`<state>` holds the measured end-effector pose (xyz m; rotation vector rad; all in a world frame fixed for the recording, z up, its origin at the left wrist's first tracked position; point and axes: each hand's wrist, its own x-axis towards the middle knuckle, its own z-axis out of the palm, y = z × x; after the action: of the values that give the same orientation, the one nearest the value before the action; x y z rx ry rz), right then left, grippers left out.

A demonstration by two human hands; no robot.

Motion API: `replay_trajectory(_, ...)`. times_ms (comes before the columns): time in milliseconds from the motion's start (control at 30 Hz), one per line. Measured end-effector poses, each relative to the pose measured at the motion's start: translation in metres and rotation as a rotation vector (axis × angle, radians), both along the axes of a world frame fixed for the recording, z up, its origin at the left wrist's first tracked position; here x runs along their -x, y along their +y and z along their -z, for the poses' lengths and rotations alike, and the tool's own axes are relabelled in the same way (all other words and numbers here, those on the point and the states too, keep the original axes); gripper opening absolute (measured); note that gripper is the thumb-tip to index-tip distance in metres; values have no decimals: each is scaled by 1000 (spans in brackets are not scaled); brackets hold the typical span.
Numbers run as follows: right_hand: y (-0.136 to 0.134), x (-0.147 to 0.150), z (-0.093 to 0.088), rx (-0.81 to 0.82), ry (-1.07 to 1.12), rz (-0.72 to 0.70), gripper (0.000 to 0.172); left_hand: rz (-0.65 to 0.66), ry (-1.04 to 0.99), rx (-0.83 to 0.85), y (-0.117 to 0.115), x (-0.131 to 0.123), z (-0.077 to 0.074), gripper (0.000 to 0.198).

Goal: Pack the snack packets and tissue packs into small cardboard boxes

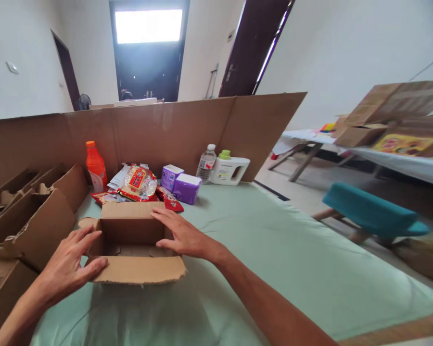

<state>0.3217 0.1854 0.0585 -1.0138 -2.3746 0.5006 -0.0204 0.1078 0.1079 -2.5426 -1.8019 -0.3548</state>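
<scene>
An open cardboard box [139, 270] stands on the green-covered table in front of me, its front and back flaps folded outward. Its inside shows bare cardboard. My left hand [70, 259] holds the left end, thumb on the front flap and fingers along the side. At the right end, my right hand [182, 235] grips the box with its thumb over the inner edge and its fingers reaching to the back flap. Just behind lie several snack packets [139, 183] and two purple tissue packs [186, 189].
An orange bottle [96, 166], a clear bottle [206, 164] and a white jug [229, 170] stand along a cardboard screen [187, 120]. More open cartons [45, 230] crowd the left. Beyond the table [274, 245], a teal stool [371, 209] stands on the right.
</scene>
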Motion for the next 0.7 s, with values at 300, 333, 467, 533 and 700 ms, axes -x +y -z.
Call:
replay_trajectory(300, 30, 0, 11, 145, 201, -124, 75, -43, -194, -412, -21, -27, 68, 55)
replay_trajectory(333, 35, 0, 10, 175, 229, -147, 74, -70, -194, -446, -24, -34, 70, 53)
replay_trajectory(467, 44, 6, 7, 243, 295, -184, 60, -148, -189, -521, -30, -55, 74, 46)
replay_trajectory(533, 42, 8, 5, 217, 322, -139, 49, -146, -175, -534, -31, -58, 74, 45)
replay_trajectory(700, 51, 3, -1, 101, 640, 301, 27, -94, -155, -540, -28, -52, 73, 45)
